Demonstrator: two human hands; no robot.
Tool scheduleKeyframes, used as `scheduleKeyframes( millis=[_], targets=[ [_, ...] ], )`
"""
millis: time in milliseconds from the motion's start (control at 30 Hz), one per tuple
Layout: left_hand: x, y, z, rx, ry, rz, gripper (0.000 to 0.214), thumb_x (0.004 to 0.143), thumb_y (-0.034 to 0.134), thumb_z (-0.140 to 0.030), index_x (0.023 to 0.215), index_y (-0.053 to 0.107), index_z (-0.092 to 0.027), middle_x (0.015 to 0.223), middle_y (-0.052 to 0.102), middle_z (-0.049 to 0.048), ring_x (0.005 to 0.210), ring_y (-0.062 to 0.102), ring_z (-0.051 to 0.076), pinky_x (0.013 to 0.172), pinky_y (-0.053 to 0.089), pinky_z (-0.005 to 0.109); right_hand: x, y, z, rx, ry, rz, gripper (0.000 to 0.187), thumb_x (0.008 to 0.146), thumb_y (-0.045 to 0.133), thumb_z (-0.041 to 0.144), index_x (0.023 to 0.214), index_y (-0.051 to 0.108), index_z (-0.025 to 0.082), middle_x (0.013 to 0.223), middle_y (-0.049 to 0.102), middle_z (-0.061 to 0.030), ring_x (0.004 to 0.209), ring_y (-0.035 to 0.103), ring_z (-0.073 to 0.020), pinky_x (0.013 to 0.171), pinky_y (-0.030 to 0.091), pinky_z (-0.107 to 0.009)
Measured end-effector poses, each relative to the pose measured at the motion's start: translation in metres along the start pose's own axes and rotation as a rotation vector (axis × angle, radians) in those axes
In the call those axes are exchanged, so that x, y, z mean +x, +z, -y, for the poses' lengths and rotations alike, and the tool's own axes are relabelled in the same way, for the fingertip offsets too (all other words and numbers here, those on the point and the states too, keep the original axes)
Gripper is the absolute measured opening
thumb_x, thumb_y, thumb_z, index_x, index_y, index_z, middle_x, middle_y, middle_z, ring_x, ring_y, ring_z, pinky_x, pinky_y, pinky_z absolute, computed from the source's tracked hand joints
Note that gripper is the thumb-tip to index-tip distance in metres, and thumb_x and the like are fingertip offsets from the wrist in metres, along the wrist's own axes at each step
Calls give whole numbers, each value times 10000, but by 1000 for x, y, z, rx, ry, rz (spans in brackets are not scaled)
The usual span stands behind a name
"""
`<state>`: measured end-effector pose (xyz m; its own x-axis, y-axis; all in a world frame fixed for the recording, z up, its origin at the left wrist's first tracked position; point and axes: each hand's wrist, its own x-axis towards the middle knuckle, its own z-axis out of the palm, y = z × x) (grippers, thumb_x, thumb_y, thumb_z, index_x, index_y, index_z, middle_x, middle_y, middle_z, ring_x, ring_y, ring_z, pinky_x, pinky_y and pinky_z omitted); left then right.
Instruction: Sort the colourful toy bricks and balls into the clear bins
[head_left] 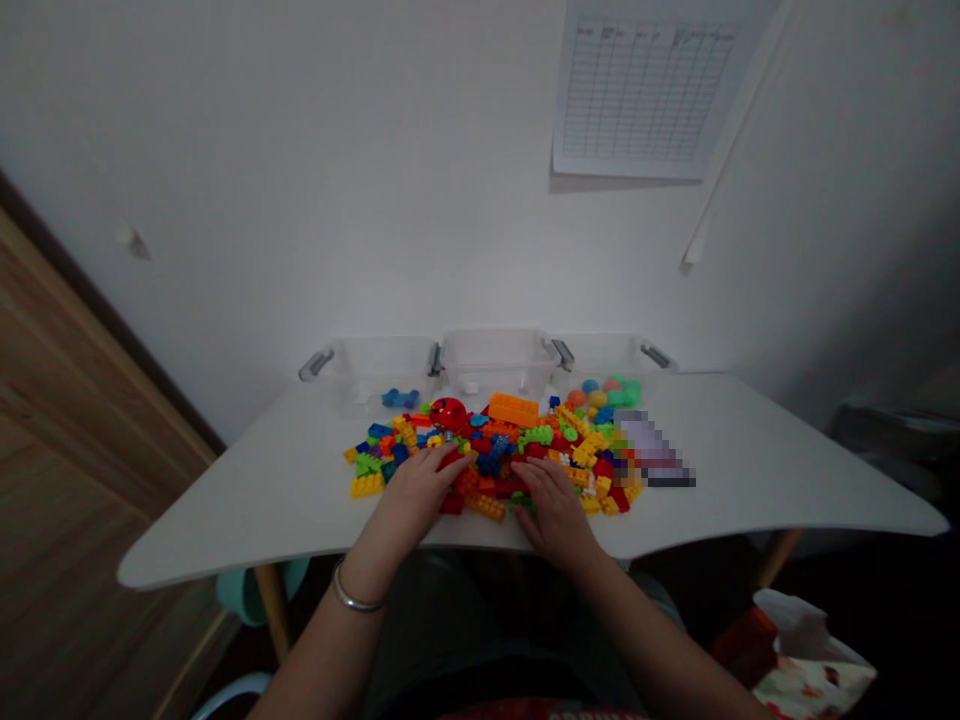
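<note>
Take the clock as laid flat on the white desk (787, 455), centred on the pile of toy bricks (502, 478), with twelve toward the wall. The left hand (416, 492) reaches in at about eight o'clock, its fingers spread apart over red pieces; the right hand (561, 508) comes in at about five, fingers bent and thumb beside a green piece (523, 499). Whether either hand's fingers are closed on anything I cannot tell, since the bricks crowd around them. A dark blue piece (493, 456) lies between the two hands, near the clock's centre. A large orange brick (514, 410) sits at about one o'clock, a round red piece (448, 413) at eleven, and a clear bin (491, 347) stands beyond at twelve. The step in hand seems to be sifting through the bricks; the next move, I judge, calls for fingers narrowing around one piece without dragging its neighbours.
</note>
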<state>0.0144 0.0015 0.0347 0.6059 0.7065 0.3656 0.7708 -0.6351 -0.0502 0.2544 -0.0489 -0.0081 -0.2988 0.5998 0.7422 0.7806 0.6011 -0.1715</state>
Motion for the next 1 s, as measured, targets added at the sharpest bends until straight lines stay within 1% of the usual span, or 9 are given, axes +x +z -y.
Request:
scheduleKeyframes(
  millis=[100, 200, 367, 533, 667, 733, 900, 933, 1000],
  targets=[
    [3, 3, 0, -2, 19, -12, 534, 829, 584, -84, 1313, 553, -309, 1321, 579, 104, 1145, 567, 260, 959, 485, 451, 0, 0, 0, -5, 2, -3, 463, 895, 499, 241, 1351, 463, 172, 1221, 615, -123, 1178, 513, -256, 1006, 455, -486],
    [5, 3, 0, -14, 32, -28, 512, 825, 588, -90, 1293, 569, -300, 1294, 601, 94, 1137, 568, 255, 949, 488, 453, -1, 1, 0, -10, -1, 1, 465, 896, 496, 239, 1355, 460, 173, 1221, 616, -123, 1177, 514, -255, 1002, 460, -486],
    [9, -5, 0, -38, 66, -76, 422, 809, 584, -82, 1187, 638, -263, 1215, 648, 88, 1083, 597, 254, 898, 519, 438, -1, 1, 0, -6, -1, 4, 470, 892, 495, 229, 1358, 462, 175, 1220, 619, -121, 1173, 518, -253, 1006, 458, -485],
    [10, -20, 1, -130, -18, -206, 391, 818, 587, -143, 1196, 621, -238, 1215, 634, 99, 1073, 604, 260, 910, 523, 447, -2, 0, 0, -2, 10, 5, 478, 891, 493, 225, 1366, 459, 189, 1212, 625, -115, 1172, 522, -249, 1009, 456, -484],
    [9, -28, 0, -241, -88, -418, 353, 859, 572, -229, 1210, 601, -261, 1236, 605, 86, 1122, 579, 240, 955, 503, 427, -2, 0, 1, -9, 0, 4, 459, 886, 500, 213, 1342, 478, 173, 1209, 625, -118, 1163, 519, -248, 1005, 460, -479],
    [10, -28, 0, -291, -132, -485, 340, 864, 567, -250, 1202, 599, -262, 1242, 594, 82, 1140, 569, 229, 983, 488, 424, -1, 0, 1, -10, -8, 1, 446, 884, 503, 205, 1328, 487, 164, 1204, 628, -117, 1158, 519, -246, 1005, 461, -475],
    [14, -30, 6, -367, -199, -370, 332, 825, 602, -278, 1155, 623, -244, 1136, 631, 67, 1072, 600, 232, 963, 504, 433, -1, 1, 0, -5, -21, -2, 449, 882, 502, 192, 1330, 487, 166, 1207, 628, -109, 1171, 515, -246, 1013, 457, -477],
    [15, -32, 8, -366, -204, -382, 333, 824, 603, -281, 1154, 623, -242, 1142, 626, 70, 1074, 598, 234, 968, 501, 438, -2, 1, 0, -2, -17, 3, 455, 882, 500, 192, 1337, 484, 173, 1210, 627, -108, 1175, 516, -246, 1016, 455, -479],
    [16, -36, 9, -355, -221, -461, 317, 828, 594, -271, 1142, 618, -241, 1171, 613, 75, 1103, 583, 237, 995, 480, 450, -2, 1, 0, 2, -5, 10, 468, 882, 496, 194, 1349, 479, 186, 1210, 627, -108, 1177, 520, -245, 1016, 454, -484]
  ],
)
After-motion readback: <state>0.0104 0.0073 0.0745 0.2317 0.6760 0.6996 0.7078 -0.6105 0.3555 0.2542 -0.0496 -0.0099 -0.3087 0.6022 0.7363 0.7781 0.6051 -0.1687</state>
